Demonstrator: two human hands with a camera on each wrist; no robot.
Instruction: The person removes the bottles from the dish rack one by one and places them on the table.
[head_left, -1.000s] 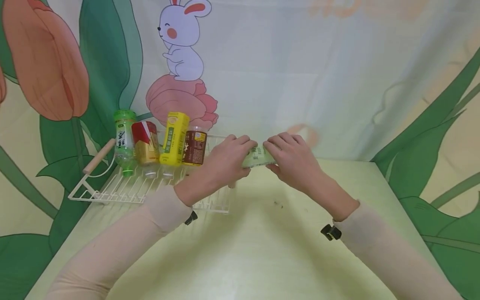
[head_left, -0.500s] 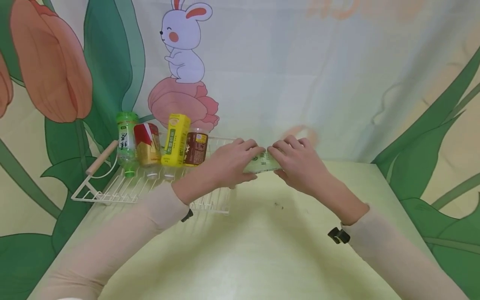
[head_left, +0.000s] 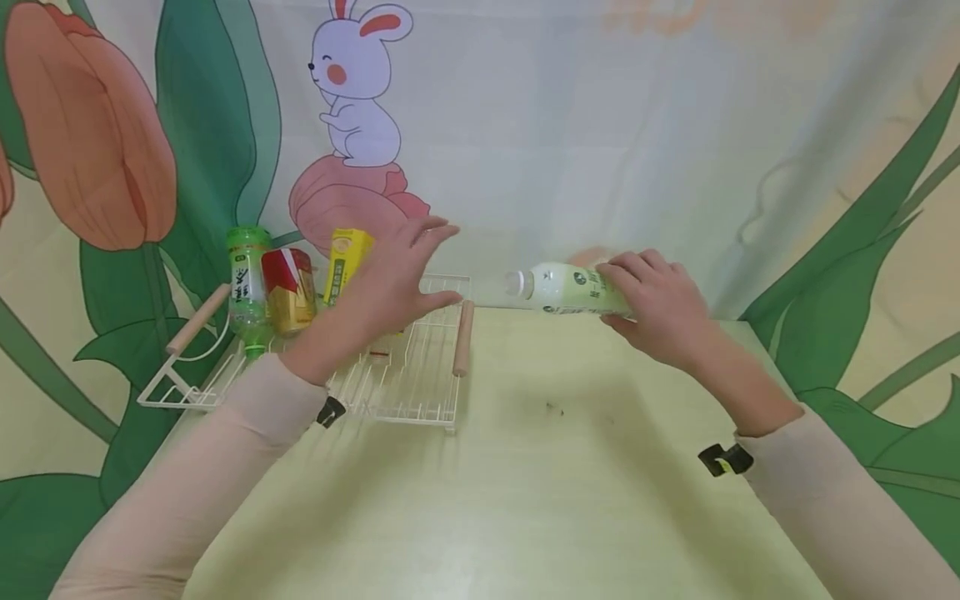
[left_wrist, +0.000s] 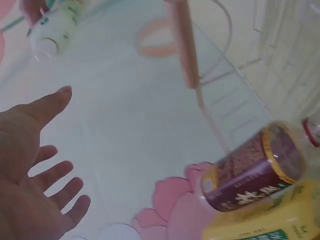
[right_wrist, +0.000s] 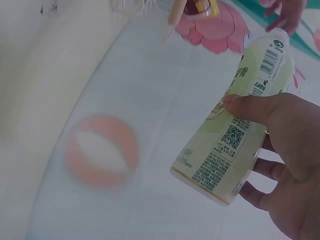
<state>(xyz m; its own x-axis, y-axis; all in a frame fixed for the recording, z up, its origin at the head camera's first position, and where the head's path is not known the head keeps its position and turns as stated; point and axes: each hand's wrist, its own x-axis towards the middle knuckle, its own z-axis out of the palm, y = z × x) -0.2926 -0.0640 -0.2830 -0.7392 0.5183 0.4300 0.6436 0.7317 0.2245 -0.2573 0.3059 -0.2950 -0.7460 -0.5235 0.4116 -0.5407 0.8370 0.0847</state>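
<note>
My right hand (head_left: 660, 308) grips a pale green plastic bottle (head_left: 566, 287) around its body, held sideways above the table. The bottle's whitish neck end points left, and printed text with a QR code shows on it in the right wrist view. My left hand (head_left: 393, 275) is apart from the bottle, over the wire rack (head_left: 405, 412), with thumb and fingers spread and nothing held. Behind it, a purple-labelled bottle (left_wrist: 245, 172) is mostly hidden in the head view but plain in the left wrist view, next to a yellow bottle (left_wrist: 265, 220).
The white rack has wooden handles, one at its right end (head_left: 463, 337). A green bottle (head_left: 250, 283) and a red-and-gold bottle (head_left: 291, 292) stand neck-down in it. A patterned curtain (head_left: 585, 150) hangs behind the light table (head_left: 510, 500). Small dark specks lie on the tabletop.
Both hands were together on the pale green bottle. The left hand has let go and moved left over the rack, while the right hand has carried the bottle right.
</note>
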